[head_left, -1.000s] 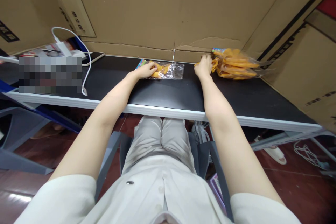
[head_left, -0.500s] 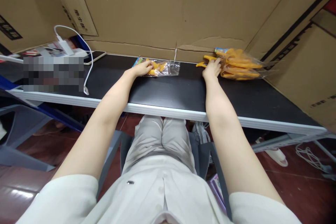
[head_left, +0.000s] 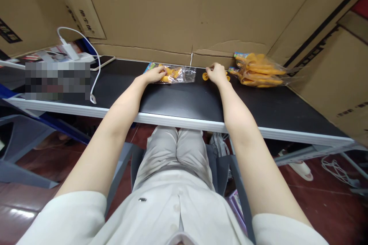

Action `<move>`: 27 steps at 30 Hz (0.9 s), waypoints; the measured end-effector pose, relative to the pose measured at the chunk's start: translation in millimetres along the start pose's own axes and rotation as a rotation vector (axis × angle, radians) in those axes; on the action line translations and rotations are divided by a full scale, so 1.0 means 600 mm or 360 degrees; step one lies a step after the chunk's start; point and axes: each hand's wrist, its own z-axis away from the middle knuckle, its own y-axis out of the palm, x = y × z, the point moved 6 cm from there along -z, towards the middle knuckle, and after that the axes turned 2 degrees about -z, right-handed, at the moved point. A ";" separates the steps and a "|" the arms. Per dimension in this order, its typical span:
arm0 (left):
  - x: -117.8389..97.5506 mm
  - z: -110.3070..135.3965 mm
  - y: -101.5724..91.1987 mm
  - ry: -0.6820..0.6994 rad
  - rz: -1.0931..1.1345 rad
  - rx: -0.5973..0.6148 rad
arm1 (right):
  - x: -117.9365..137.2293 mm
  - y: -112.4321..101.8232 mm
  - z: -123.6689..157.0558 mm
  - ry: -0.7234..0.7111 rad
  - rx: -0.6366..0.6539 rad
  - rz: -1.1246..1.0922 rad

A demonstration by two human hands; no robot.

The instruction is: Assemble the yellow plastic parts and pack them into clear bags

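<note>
My left hand (head_left: 155,74) lies over the left end of a clear plastic bag (head_left: 188,75) with a coloured header, its fingers closed on it. Several orange-yellow plastic pieces (head_left: 174,72) show through the film. To the right of this bag, my right hand (head_left: 217,73) is closed around an orange-yellow plastic piece (head_left: 205,76). A round end sticks out left of the fingers, and more orange shows on the hand's far right side. The grip itself is hidden by the back of the hand.
Stacked bags of orange-yellow pieces (head_left: 260,69) lie at the right on the black tabletop (head_left: 184,101). At the left are a phone (head_left: 102,62), a white charging cable (head_left: 99,51) and a white charger (head_left: 70,50). A cardboard wall (head_left: 149,11) stands behind the table.
My right hand has moved left, away from the stacked bags, carrying an orange-yellow piece towards the middle. My left hand stays on its bag.
</note>
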 end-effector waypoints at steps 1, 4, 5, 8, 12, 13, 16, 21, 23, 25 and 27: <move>0.000 0.000 0.000 0.0009 0.0010 -0.0002 | 0.001 0.001 0.000 -0.0004 -0.0014 -0.0010; 0.000 -0.003 0.001 0.0051 0.0044 -0.0009 | -0.004 0.009 0.001 -0.0068 0.0031 0.0092; 0.000 -0.003 0.001 0.0067 0.0057 -0.0009 | -0.006 0.014 0.002 -0.0092 0.0091 0.0143; -0.003 0.000 0.001 0.0081 0.0099 0.0006 | -0.010 0.026 0.005 -0.0120 0.0232 0.0266; -0.014 0.008 0.002 0.0064 0.0165 0.0011 | 0.002 0.026 0.009 -0.0186 0.0246 0.0322; -0.017 0.010 0.000 0.0061 0.0170 -0.0012 | 0.007 0.025 0.011 -0.0210 0.0246 0.0324; -0.018 0.014 -0.012 -0.0036 0.0098 -0.0167 | 0.022 0.012 0.017 -0.0276 0.0163 0.0324; 0.000 0.018 -0.033 -0.0309 -0.0036 -0.0372 | 0.053 -0.004 0.030 -0.0349 0.0143 0.0328; 0.009 0.017 -0.029 -0.0357 -0.0016 -0.0320 | 0.069 -0.004 0.037 -0.0355 0.0213 0.0338; 0.015 0.013 -0.019 -0.0357 0.0025 -0.0228 | 0.086 -0.004 0.045 -0.0348 0.0269 0.0293; 0.017 0.010 -0.011 -0.0308 0.0085 -0.0184 | 0.102 -0.005 0.053 -0.0344 0.0305 0.0188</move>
